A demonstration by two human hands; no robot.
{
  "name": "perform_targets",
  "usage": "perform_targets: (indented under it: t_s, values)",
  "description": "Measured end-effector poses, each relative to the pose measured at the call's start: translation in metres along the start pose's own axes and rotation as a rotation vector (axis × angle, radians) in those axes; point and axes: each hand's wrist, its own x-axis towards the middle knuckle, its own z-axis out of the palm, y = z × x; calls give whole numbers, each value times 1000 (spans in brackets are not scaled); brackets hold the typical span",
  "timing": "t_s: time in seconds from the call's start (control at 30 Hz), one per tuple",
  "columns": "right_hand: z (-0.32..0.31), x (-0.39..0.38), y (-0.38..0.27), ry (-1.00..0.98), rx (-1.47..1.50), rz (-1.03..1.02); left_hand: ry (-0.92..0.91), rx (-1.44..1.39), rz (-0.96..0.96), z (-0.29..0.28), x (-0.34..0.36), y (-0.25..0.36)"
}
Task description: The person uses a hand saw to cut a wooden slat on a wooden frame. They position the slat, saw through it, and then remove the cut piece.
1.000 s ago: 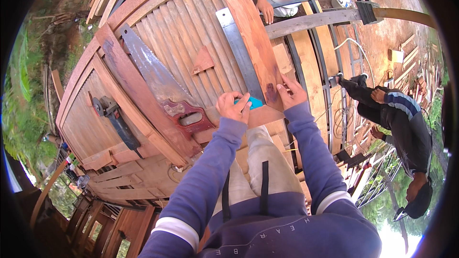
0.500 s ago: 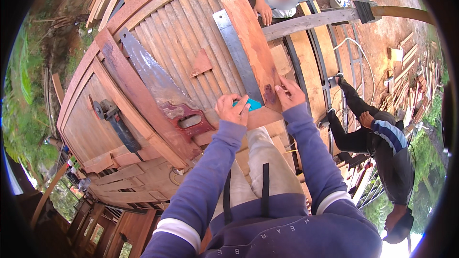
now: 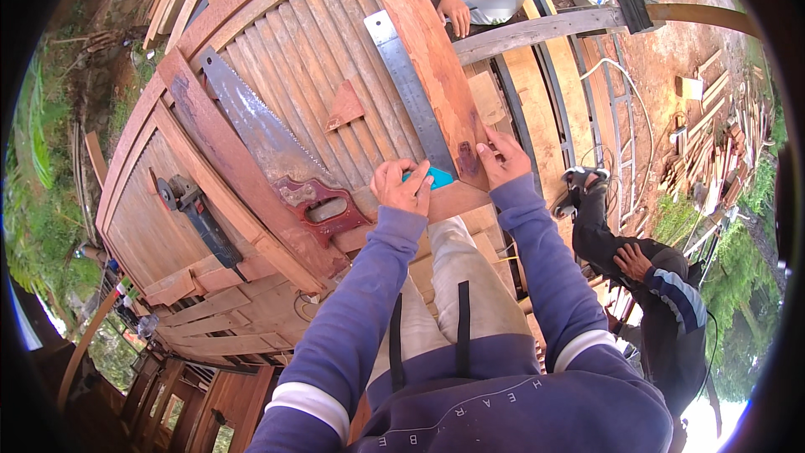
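My left hand (image 3: 402, 186) is closed on the teal handle of a try square (image 3: 402, 75). Its wide steel blade lies on the slatted wooden panel (image 3: 289, 42), close alongside a reddish wooden frame piece (image 3: 432, 59). My right hand (image 3: 506, 158) rests at the outer edge of that frame piece near its end, thumb and fingers bent against the wood. What, if anything, is between those fingers I cannot make out. A handsaw (image 3: 268, 130) with a dark red handle lies across the panel left of my hands. Between saw and square sits a small triangular wood offcut (image 3: 345, 106).
An angle grinder (image 3: 201, 222) lies on the panel's left section. Across the work, another person's hand (image 3: 454, 15) rests by a grey wooden beam (image 3: 537, 35). At right, a person in dark clothes (image 3: 662, 294) is close by. Scrap wood (image 3: 713, 138) is piled beyond.
The view has shifted slightly, so the panel and tools appear a little further left. The person at right has changed leg and body position. My hands keep their places on the square and wood.
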Motion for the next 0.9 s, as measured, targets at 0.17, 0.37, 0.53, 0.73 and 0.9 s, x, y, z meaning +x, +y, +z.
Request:
perform_targets:
  t_s: [0.17, 0.37, 0.53, 0.73, 0.9]
  values:
    - [1, 0, -2, 2, 12, 4, -5, -13, -6, -2, 1, 1]
    - [-15, 3, -1, -133, -37, -16, -1, 15, 1, -2, 3, 2]
    - [-36, 14, 0, -308, -16, -17, 11, 38, 9, 2, 0, 0]
    - [-35, 4, 17, -240, 59, 94, 24, -24, -53, 4, 3, 3]
    - [-26, -20, 37, -95, 97, 173, 45, -21, -172, 1, 6, 4]
